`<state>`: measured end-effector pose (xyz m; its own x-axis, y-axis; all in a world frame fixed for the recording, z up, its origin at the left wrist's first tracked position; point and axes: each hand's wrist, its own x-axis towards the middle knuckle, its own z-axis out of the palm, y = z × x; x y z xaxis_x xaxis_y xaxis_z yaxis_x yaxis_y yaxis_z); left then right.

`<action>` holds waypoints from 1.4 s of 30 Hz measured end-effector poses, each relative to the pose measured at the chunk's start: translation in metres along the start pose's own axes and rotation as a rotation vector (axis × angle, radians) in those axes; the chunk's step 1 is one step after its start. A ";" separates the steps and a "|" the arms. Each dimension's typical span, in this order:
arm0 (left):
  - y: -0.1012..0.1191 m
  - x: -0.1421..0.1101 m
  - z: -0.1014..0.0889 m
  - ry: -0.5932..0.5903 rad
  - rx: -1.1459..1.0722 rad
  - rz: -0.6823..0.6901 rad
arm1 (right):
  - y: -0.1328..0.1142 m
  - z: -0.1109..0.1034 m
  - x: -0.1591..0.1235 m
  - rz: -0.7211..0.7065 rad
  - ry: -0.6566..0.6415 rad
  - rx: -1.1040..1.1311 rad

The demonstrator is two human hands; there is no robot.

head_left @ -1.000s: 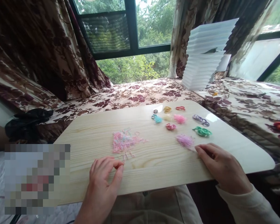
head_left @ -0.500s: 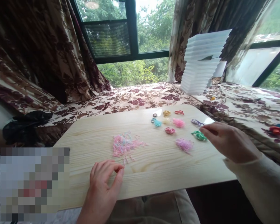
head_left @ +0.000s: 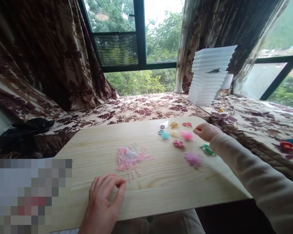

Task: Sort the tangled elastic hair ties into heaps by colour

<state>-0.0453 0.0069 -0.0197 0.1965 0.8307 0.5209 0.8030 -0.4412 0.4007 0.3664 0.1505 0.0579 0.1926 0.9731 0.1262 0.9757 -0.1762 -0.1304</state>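
- on the pale table (head_left: 92,143), seen from the head camera, a mixed heap (head_left: 132,156) of thin pink and blue bits lies left of the small color piles.
- the left hand (head_left: 106,200) is just beside the near end of that heap. its thumb and first finger curl in close, so the grip is narrow. i can't tell if a bit is in it.
- the right hand (head_left: 206,131) is stretched out at the far right, just right of the bright pink pile (head_left: 187,135). its fingertips are close together, but i can't see what they hold, if anything.
- the sleeve (head_left: 254,172) is right by the green bands (head_left: 207,149), so a low arm could drag them into the purple pile (head_left: 192,159).
- the bits look thin and light, so a loose pinch could drop one on the wrong pile.
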 end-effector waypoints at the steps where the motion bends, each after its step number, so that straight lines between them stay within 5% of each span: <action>1: 0.002 0.001 0.000 0.013 -0.013 -0.015 | 0.002 -0.005 -0.002 0.007 -0.005 -0.007; 6: 0.012 0.004 0.003 0.025 -0.056 -0.087 | 0.007 -0.031 -0.025 0.004 -0.017 -0.014; 9: 0.016 0.006 0.003 0.012 -0.053 -0.109 | -0.003 -0.035 -0.058 -0.117 0.035 0.044; 14: 0.019 0.011 0.003 -0.011 -0.011 -0.133 | -0.043 -0.016 -0.126 -0.393 0.076 0.239; 18: 0.023 0.014 -0.001 -0.030 0.010 -0.150 | -0.086 0.009 -0.156 -0.504 0.029 0.420; 26: 0.033 0.019 -0.010 -0.064 -0.001 -0.224 | -0.139 0.042 -0.158 -0.600 0.000 0.602; 42: 0.038 0.022 -0.017 -0.152 0.071 -0.162 | -0.138 0.059 -0.158 -0.608 0.121 0.572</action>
<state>-0.0198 0.0029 0.0199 0.1400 0.9328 0.3322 0.8676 -0.2772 0.4127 0.1949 0.0297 -0.0016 -0.3074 0.8459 0.4359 0.7158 0.5073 -0.4798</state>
